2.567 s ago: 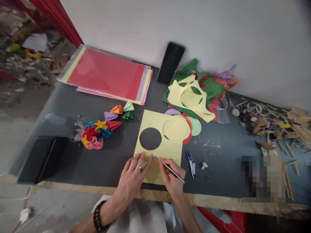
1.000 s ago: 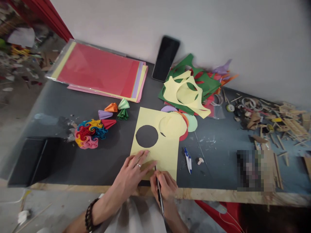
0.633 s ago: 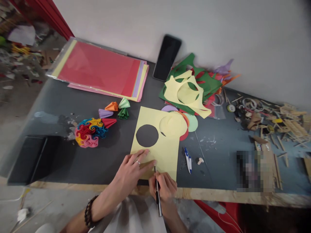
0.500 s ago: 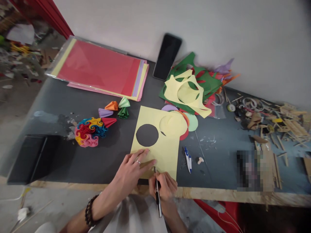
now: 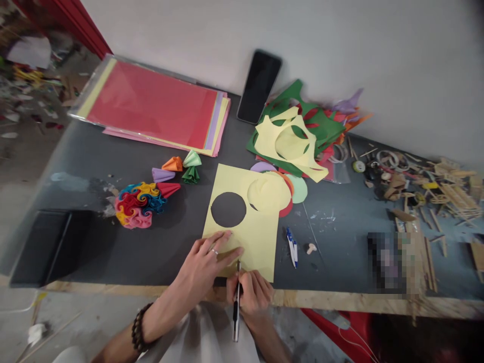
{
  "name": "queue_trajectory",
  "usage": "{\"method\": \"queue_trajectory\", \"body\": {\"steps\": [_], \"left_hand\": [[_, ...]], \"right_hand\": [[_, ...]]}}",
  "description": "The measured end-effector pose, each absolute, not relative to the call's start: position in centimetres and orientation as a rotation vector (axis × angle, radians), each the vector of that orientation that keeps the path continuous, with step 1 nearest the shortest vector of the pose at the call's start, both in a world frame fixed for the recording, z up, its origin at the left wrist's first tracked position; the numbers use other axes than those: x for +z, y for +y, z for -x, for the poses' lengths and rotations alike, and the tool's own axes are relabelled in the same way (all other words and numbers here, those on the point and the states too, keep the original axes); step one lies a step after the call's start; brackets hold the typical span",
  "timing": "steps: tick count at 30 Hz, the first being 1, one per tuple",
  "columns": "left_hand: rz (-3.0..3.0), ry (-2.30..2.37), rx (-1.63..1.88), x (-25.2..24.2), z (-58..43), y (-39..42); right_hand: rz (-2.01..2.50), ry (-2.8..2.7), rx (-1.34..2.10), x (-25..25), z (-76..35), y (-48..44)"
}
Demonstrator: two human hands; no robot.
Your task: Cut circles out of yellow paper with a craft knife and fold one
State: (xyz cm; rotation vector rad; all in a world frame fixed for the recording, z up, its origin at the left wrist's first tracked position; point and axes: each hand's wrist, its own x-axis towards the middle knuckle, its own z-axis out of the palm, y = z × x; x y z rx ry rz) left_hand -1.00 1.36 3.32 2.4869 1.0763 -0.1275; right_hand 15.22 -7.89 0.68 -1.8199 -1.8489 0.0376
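A yellow paper sheet with a round hole lies on the dark tabletop. My left hand rests flat on the sheet's near left corner, fingers spread, a ring on one finger. My right hand is closed around a thin pen-like tool, its tip touching the paper at the near edge, right beside my left fingertips. A yellow paper disc lies on the sheet's far right part.
Several coloured discs lie by the sheet. A swirled paper flower and small folded cones sit left. Stacked coloured sheets, a phone and cut scraps are behind. A blue-white cutter and wooden bits lie right.
My right hand has drawn the tool round from the right of my left hand to the sheet's near edge, the handle swinging toward me. My left hand stayed pressed on the paper.
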Motion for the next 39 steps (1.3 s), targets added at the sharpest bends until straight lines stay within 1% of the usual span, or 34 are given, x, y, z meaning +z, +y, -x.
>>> {"method": "queue_trajectory", "body": {"steps": [5, 9, 13, 15, 17, 21, 26, 33, 39], "left_hand": [[-2.488, 1.062, -0.149, 3.3, 1.0, 1.4], [-2.515, 1.050, -0.155, 3.1, 1.1, 1.3], [-2.602, 1.085, -0.130, 2.8, 1.3, 0.2], [-2.645, 1.103, -0.138, 2.6, 1.4, -0.7], [-2.698, 1.141, -0.116, 2.3, 1.5, -1.5], [-2.834, 1.179, 0.031, 1.4, 1.5, -2.7], [-2.890, 1.136, 0.092, 0.9, 1.4, -3.3], [-2.946, 0.956, 0.154, 0.2, 1.0, -3.8], [-2.932, 1.012, 0.192, -0.3, 0.2, -5.2]], "right_hand": [[1.778, -1.853, -0.063, 1.1, -15.0, -7.2], [1.769, -1.888, -0.073, 1.0, -14.8, -7.4], [1.761, -1.625, 0.018, 1.0, -15.8, -8.4], [1.821, -1.563, 0.018, 1.1, -17.1, -8.7], [1.939, -1.650, -0.016, 1.2, -18.6, -8.5], [2.064, -1.728, -0.121, 0.9, -20.6, -7.8], [2.001, -1.740, -0.144, 0.3, -20.3, -7.7], [1.894, -1.503, -0.100, 0.5, -20.4, -8.6], [1.837, -1.408, 0.002, 0.3, -21.3, -8.5]]}}
